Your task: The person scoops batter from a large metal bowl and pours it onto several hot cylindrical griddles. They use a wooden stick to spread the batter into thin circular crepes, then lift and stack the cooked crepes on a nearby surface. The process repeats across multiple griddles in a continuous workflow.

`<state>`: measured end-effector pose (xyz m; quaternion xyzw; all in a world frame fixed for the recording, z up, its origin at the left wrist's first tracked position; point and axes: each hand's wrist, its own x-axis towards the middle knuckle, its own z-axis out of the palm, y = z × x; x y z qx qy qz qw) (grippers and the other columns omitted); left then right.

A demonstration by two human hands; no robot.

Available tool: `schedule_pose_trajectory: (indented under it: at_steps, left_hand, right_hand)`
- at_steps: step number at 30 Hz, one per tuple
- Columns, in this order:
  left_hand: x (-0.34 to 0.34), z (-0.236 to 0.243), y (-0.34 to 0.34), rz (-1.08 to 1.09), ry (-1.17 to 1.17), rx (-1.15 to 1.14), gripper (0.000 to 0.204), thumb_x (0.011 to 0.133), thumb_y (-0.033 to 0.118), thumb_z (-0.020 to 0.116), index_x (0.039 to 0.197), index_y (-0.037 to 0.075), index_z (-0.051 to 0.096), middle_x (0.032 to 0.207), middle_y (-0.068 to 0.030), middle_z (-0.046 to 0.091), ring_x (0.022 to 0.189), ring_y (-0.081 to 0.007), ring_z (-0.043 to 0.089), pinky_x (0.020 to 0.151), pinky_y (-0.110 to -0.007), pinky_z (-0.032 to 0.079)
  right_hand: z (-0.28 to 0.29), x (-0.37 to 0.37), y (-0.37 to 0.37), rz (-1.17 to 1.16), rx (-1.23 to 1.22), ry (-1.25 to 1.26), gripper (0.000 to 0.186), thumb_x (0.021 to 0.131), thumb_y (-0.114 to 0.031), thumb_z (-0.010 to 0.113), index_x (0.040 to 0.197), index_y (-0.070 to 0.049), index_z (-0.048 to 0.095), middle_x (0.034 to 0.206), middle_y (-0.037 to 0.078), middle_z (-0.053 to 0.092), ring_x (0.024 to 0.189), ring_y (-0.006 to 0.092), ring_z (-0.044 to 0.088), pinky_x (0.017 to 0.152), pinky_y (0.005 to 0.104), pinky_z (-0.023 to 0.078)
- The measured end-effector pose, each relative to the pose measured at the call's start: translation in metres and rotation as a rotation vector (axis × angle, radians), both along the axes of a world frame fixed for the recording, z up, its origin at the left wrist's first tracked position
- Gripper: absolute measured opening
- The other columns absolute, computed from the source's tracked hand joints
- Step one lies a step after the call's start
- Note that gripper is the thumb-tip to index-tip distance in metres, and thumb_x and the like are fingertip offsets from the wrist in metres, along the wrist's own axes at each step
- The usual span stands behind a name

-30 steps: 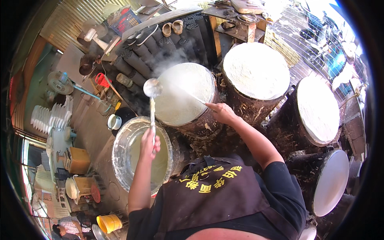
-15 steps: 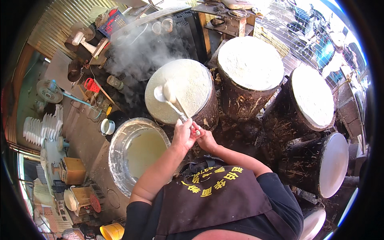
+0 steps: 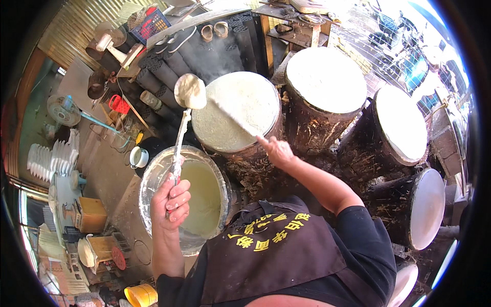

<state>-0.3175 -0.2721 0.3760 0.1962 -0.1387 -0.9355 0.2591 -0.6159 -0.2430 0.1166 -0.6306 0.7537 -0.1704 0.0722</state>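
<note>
While the left hand (image 3: pixel 174 200) clasps a ladle (image 3: pixel 190 92), apparently keeping its bowl raised, the right hand (image 3: pixel 279 153) grips a pale stick (image 3: pixel 235 117) over a drum (image 3: pixel 229 132).

Fan (image 3: pixel 64 111) at left, white stack (image 3: pixel 47 162) near it, pale clogs (image 3: pixel 221 29) and dark shoes (image 3: pixel 183 38) atop black cylinders (image 3: pixel 150 82), blue crate (image 3: pixel 156 25) beyond, yellow bucket (image 3: pixel 140 295) at lower edge.

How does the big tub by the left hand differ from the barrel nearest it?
The tub has pale, streaked walls; the barrel is dark brown and stained. The tub's liquid sits well below its rim, while the barrel's pale top lies about level with its rim. The tub's liquid looks smooth; the barrel's top looks rougher. Both have round rims.
</note>
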Motion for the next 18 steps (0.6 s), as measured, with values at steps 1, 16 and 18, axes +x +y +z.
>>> schedule_pose_trajectory:
  at_steps: [1,16,18]
  left_hand:
    - [0.002,-0.004,-0.004,-0.016,-0.035,-0.001,0.038,0.102,0.018,0.036,0.139,0.011,0.035,0.072,-0.0018,0.037,0.048,-0.0051,0.037,0.029,-0.020,0.037]
    - [-0.032,-0.083,-0.017,-0.334,-0.184,-0.106,0.033,0.101,0.019,0.041,0.133,0.025,0.043,0.070,-0.0008,0.043,0.047,-0.0070,0.039,0.031,-0.020,0.036]
    - [-0.041,-0.086,-0.007,-0.365,-0.214,-0.151,0.034,0.101,0.019,0.041,0.134,0.026,0.042,0.070,-0.0010,0.043,0.047,-0.0070,0.040,0.031,-0.019,0.036]
  right_hand:
    - [0.001,0.011,0.008,0.025,-0.006,-0.042,0.065,0.084,-0.004,0.050,0.143,-0.024,0.032,0.087,0.020,0.056,0.065,0.0325,0.063,0.055,0.0436,0.051]
    - [0.112,0.080,0.172,-0.344,-0.289,-1.756,0.063,0.085,0.000,0.054,0.144,-0.009,0.035,0.074,0.006,0.058,0.050,0.0085,0.050,0.043,0.0230,0.042]
    - [0.104,0.080,0.170,-0.414,-0.387,-1.512,0.060,0.086,0.000,0.053,0.143,-0.011,0.037,0.073,0.004,0.057,0.049,0.0077,0.049,0.041,0.0220,0.040]
